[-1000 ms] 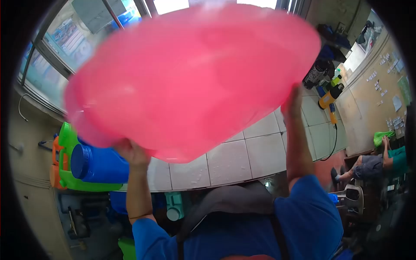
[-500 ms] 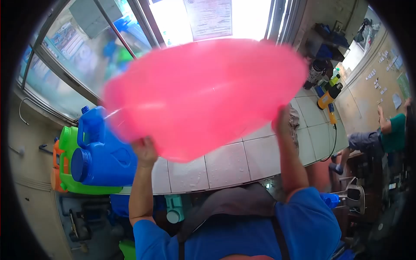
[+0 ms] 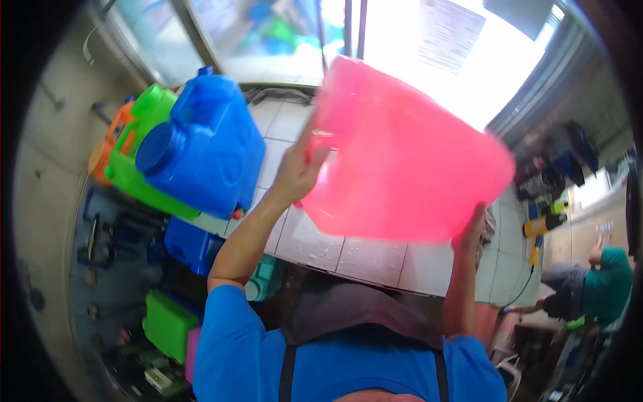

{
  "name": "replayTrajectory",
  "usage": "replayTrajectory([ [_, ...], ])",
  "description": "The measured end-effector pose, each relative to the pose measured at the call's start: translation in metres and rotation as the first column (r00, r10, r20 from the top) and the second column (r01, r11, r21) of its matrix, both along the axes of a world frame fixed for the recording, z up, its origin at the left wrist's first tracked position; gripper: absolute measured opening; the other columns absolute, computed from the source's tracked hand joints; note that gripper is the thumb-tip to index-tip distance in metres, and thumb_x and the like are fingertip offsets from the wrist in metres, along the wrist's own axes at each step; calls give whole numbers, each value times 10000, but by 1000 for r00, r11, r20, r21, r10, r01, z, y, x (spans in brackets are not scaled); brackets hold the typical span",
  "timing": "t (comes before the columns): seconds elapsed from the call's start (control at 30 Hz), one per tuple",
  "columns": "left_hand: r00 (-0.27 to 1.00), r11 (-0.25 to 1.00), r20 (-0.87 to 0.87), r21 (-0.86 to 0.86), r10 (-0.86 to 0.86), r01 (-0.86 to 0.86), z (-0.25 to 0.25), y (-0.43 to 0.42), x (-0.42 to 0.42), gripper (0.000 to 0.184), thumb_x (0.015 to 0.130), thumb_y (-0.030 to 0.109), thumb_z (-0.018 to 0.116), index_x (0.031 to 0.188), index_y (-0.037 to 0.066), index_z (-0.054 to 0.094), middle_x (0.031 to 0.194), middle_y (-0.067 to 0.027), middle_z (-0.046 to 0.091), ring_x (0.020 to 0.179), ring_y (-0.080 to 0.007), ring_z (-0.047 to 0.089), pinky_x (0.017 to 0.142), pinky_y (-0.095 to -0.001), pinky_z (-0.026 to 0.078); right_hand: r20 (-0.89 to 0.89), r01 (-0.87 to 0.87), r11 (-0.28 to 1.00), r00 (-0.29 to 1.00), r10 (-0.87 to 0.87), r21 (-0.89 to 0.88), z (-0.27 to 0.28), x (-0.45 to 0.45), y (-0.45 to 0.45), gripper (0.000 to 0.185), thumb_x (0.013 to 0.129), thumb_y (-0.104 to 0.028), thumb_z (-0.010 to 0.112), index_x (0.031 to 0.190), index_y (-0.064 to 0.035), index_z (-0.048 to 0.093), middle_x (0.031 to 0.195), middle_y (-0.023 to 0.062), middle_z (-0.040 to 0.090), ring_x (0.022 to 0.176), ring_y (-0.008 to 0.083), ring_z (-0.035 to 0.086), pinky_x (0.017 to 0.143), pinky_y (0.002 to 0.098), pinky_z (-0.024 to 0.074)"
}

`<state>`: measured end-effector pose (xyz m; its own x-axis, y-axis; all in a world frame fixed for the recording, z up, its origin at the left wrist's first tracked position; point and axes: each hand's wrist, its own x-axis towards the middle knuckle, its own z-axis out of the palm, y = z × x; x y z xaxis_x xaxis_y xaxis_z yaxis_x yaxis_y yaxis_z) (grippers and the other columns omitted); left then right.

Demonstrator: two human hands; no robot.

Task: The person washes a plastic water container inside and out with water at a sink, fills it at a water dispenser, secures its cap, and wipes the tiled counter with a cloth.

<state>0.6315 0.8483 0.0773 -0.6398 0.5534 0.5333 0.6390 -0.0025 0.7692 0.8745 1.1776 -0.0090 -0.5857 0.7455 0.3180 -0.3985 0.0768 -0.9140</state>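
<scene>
A large translucent pink plastic jerrycan (image 3: 408, 161), smeared by motion, is held up over the tiled counter (image 3: 375, 261). My left hand (image 3: 303, 167) is closed on its left end, where a handle seems to be. At the lower right corner, my right hand (image 3: 472, 231) grips the pink jerrycan, its fingertips partly hidden by it. To the left, a blue jerrycan (image 3: 224, 144) with a round blue cap stands on the counter, with a green jerrycan (image 3: 124, 164) and an orange jerrycan (image 3: 107, 147) behind it.
Water drops wet the tiles. A crumpled cloth (image 3: 487, 231) lies right of my right hand. Farther right are a yellow and black tool (image 3: 542, 226) with a cord and a co-worker in a green shirt (image 3: 606, 285). More containers, including a green one (image 3: 167, 325), sit below the counter.
The pink jerrycan has turned and shifted right, from lying broadside to showing its left end. My left hand has moved up and right with it. My view has swung left and tilted.
</scene>
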Motion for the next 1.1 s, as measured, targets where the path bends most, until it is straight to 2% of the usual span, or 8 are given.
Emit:
replayTrajectory([
  [0.17, 929, 995, 358, 54, -94, 79, -19, 3, -2, 689, 1013, 189, 551, 1594, 150, 182, 903, -72, 650, 639, -129, 578, 636, -292, 505, 306, -18, 981, 949, 78, -192, 42, 11, -3, 822, 981, -614, 492, 1453, 52, 404, 1388, 149, 536, 1234, 248, 534, 1037, 381, 429],
  [0.37, 898, 908, 342, 399, -279, 130, -218, 41, -24, 618, 1052, 260, 474, 1585, 158, 177, 1296, -122, 564, 1065, -194, 631, 907, -379, 548, 384, -427, 615, 899, 210, 663, 224, -5, -53, 1050, 802, -759, 621, 1438, 57, 444, 1462, 195, 488, 1340, 310, 480, 1120, 405, 355],
  [0.43, 840, 885, 415, 442, -350, 150, -200, 41, 18, 619, 1050, 253, 475, 1584, 158, 178, 1317, -125, 547, 1097, -198, 614, 927, -386, 539, 412, -454, 184, 883, 227, 872, 245, -21, -76, 1064, 772, -759, 655, 1439, 44, 450, 1467, 194, 485, 1333, 317, 488, 1115, 422, 355],
  [0.57, 496, 816, 674, 562, -548, 137, -139, 44, 22, 619, 1045, 224, 480, 1583, 155, 181, 1403, -135, 480, 1227, -214, 547, 1007, -413, 502, 328, -297, 195, 932, -152, 935, 230, -8, -87, 1094, 734, -778, 675, 1435, 34, 460, 1444, 180, 502, 1304, 299, 509, 1071, 424, 403],
  [0.63, 288, 792, 747, 606, -599, 74, -109, 41, 14, 620, 1042, 209, 483, 1582, 154, 183, 1446, -140, 447, 1292, -223, 513, 1048, -426, 483, 142, -7, 685, 980, -140, 729, 179, 9, -51, 1120, 713, -799, 675, 1420, 42, 458, 1363, 163, 548, 1244, 287, 549, 1018, 409, 452],
  [0.7, 797, 885, 391, 266, -461, 381, -139, 40, -50, 645, 1024, 181, 513, 1583, 163, 191, 1401, -124, 486, 1207, -219, 560, 989, -411, 518, 49, 162, 823, 973, -224, 545, 93, 32, -6, 1106, 718, -805, 666, 1402, 36, 447, 1308, 146, 558, 1209, 268, 562, 986, 389, 478],
  [0.73, 686, 931, 631, 267, -363, 247, -103, 39, -51, 644, 1016, 171, 523, 1577, 149, 207, 1370, -117, 497, 1141, -212, 583, 959, -389, 530, -14, 231, 878, 969, -249, 420, 38, 40, 10, 1089, 752, -810, 628, 1409, 28, 397, 1338, 144, 524, 1247, 265, 527, 1008, 427, 465],
  [1.1, 759, 781, 450, 612, -471, 122, 82, 163, 74, 538, 953, 171, 672, 1393, -11, 422, 1142, -119, 617, 984, -144, 629, 873, -276, 527, 121, 70, 851, 993, -7, -521, -100, 17, -18, 1026, 873, -807, 427, 1549, -52, 261, 1526, 141, 397, 1409, 256, 374, 1158, 445, 295],
])
